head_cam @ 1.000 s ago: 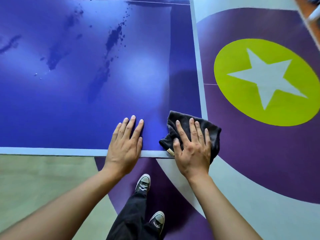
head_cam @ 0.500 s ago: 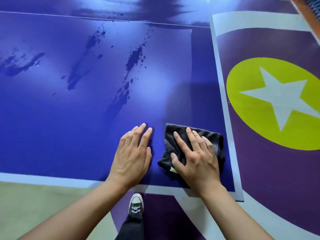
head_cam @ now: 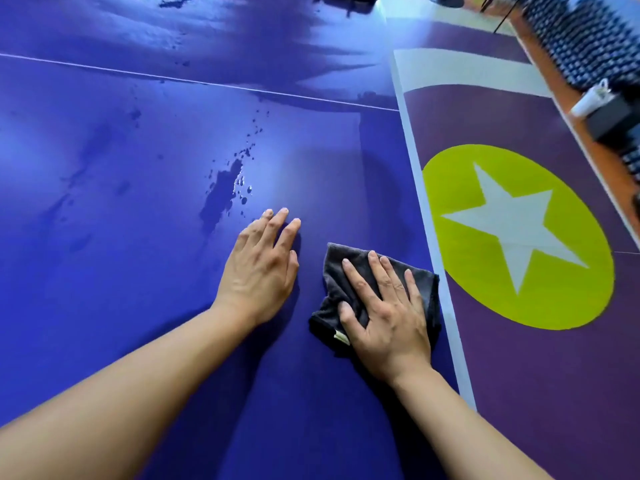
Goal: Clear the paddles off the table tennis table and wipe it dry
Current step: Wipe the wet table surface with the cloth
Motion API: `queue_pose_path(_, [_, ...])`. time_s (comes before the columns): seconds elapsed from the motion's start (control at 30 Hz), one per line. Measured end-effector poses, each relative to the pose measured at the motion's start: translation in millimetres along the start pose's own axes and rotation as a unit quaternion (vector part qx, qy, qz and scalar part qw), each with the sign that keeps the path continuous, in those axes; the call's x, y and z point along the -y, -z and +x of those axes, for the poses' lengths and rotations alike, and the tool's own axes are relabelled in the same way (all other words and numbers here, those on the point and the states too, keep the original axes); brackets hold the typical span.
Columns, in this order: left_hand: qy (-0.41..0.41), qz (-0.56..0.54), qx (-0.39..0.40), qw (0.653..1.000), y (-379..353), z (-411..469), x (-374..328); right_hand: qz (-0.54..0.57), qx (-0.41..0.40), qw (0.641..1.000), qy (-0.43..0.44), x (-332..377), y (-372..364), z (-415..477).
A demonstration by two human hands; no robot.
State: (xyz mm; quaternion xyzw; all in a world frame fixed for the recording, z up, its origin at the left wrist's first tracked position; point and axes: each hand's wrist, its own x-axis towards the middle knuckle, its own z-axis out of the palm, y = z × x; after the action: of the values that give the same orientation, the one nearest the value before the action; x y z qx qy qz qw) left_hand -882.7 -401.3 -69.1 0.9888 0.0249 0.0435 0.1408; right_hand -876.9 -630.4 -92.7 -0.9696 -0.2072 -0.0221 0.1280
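The blue table tennis table point(head_cam: 104, 306) fills most of the view. My right hand point(head_cam: 384, 310) lies flat with straight fingers on a dark grey cloth point(head_cam: 332, 271), pressing it onto the table near the right edge. My left hand point(head_cam: 261, 268) rests flat on the bare blue surface just left of the cloth. A patch of water with scattered drops point(head_cam: 221, 192) lies just beyond my left fingertips. More wet streaks point(head_cam: 194, 26) show past the white centre line point(head_cam: 207, 84). No paddle is in view.
The table's pale right edge point(head_cam: 426, 209) runs down beside the cloth. Beyond it is a purple floor with a yellow-green circle and white star point(head_cam: 512, 233). Dark objects and an orange strip point(head_cam: 588, 64) sit at the top right.
Both hands and the cloth have slid forward from the near table edge, further onto the table toward the water patch. The near edge and my shoes have dropped out of view.
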Motion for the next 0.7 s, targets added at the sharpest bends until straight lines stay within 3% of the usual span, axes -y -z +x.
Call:
queue_pose_path(0.2, [0.036,0.006,0.037,0.999,-12.2,87.4,14.1,-0.004,-0.002,1.0,0.005,-23.2,-3.8,99.1])
queue_pose_path(0.4, [0.046,-0.012,-0.026,0.999,-17.3,90.2,11.3,-0.02,0.0,1.0,0.009,-49.5,-9.9,220.6])
queue_pose_path(0.7, [0.064,-0.001,-0.01,0.998,-20.5,100.5,11.4,-0.01,0.023,0.999,0.021,-66.3,-25.0,385.5])
